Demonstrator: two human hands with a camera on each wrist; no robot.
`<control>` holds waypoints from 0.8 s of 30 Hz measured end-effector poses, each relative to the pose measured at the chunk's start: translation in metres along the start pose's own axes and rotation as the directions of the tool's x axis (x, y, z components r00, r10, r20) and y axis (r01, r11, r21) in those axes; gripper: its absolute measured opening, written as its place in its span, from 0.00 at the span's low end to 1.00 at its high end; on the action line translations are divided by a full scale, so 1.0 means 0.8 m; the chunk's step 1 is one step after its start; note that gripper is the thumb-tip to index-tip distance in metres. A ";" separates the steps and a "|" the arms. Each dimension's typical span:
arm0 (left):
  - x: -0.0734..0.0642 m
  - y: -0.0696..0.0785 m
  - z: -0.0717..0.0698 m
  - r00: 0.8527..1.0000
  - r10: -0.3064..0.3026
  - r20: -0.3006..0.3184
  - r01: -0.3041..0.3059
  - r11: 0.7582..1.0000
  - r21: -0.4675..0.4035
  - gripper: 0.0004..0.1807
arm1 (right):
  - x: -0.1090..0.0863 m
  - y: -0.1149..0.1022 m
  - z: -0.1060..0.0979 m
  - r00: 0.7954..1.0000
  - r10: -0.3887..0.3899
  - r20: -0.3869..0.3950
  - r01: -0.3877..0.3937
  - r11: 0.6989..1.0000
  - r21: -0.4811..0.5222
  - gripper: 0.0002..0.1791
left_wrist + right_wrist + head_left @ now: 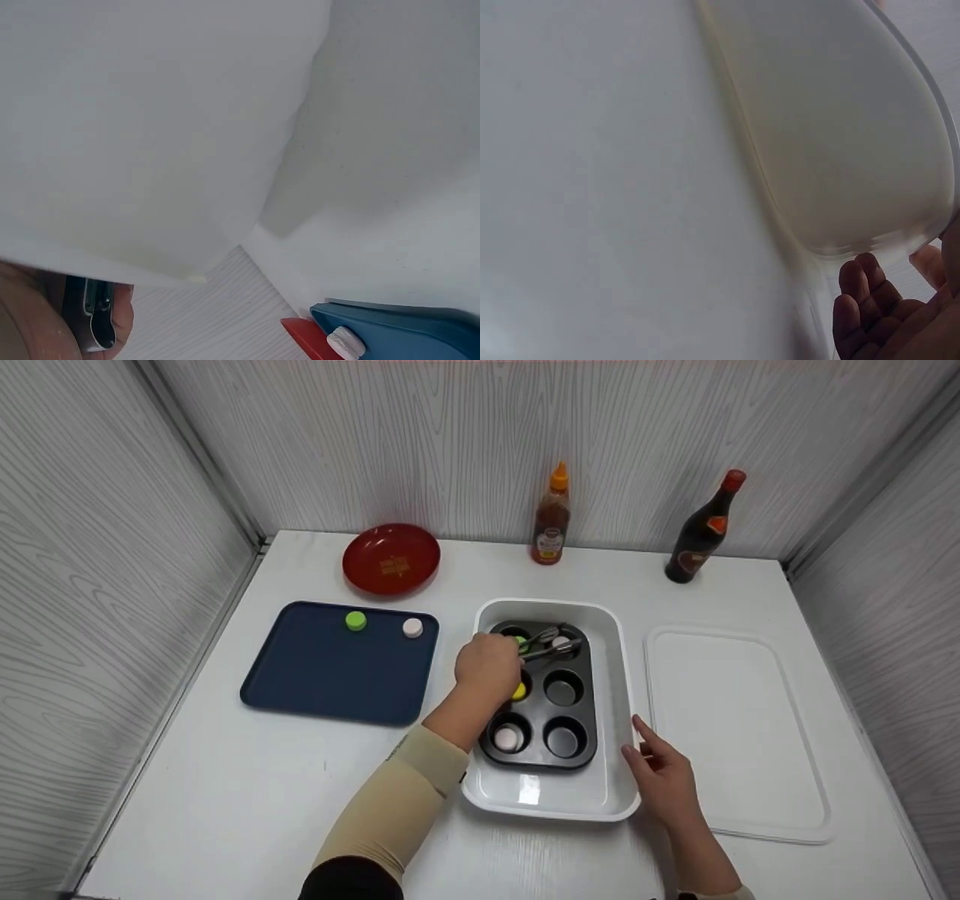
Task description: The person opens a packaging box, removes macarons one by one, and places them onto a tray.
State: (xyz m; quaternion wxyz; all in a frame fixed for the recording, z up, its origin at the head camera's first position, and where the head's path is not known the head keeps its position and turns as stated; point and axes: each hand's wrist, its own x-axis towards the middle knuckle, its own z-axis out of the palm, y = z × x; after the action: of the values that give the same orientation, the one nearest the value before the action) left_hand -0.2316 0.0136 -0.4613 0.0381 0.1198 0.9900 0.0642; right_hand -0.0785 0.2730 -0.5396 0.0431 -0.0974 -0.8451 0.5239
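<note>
My left hand holds metal tongs over a dark muffin tin. The tongs' wire ends reach the upper right cup, beside a pale disc. A green disc and a yellow disc show partly behind the hand; another pale disc lies in the lower left cup. Under the tin is a white tub. My right hand holds the tub's right rim, thumb over it and fingers outside. The left wrist view catches the tongs' handle in the hand.
On the left, a navy tray carries a green disc and a pale disc. Behind it sits a red plate. A sauce bottle and a dark bottle stand at the back. A white lid lies right.
</note>
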 end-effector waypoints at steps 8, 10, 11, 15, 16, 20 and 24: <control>0.006 0.003 0.002 1.000 -0.017 -0.004 0.017 0.999 -0.034 0.14 | 0.001 0.002 0.002 1.000 0.008 -0.011 -0.008 1.000 0.002 0.29; 0.006 0.003 0.003 1.000 -0.028 -0.004 0.028 0.999 -0.040 0.13 | 0.001 0.001 0.002 1.000 0.012 -0.011 -0.012 1.000 0.007 0.29; 0.006 0.003 0.003 0.999 -0.031 -0.005 0.031 0.999 -0.043 0.13 | 0.001 0.001 0.002 1.000 0.013 -0.012 -0.013 1.000 0.008 0.29; 0.003 0.003 0.004 0.999 -0.027 -0.017 0.027 0.999 -0.047 0.12 | 0.001 0.000 0.002 1.000 0.006 -0.011 -0.006 1.000 0.013 0.29; 0.002 0.003 0.003 0.999 -0.025 -0.023 0.024 0.999 -0.046 0.12 | 0.000 -0.001 0.002 1.000 0.002 -0.010 -0.002 1.000 0.015 0.29; 0.000 0.003 0.004 0.999 -0.017 -0.041 0.015 0.999 -0.041 0.12 | 0.000 0.001 0.001 1.000 -0.008 -0.003 0.008 1.000 0.015 0.29; -0.001 0.002 0.003 0.999 -0.012 -0.031 0.011 0.999 -0.033 0.13 | 0.001 0.003 0.001 1.000 -0.003 -0.003 0.004 1.000 0.008 0.30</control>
State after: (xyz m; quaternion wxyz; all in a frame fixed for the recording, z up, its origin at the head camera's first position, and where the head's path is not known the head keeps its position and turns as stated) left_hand -0.2303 0.0156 -0.4633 0.0249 0.1125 0.9900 0.0820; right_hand -0.0793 0.2733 -0.5421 0.0458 -0.0966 -0.8431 0.5270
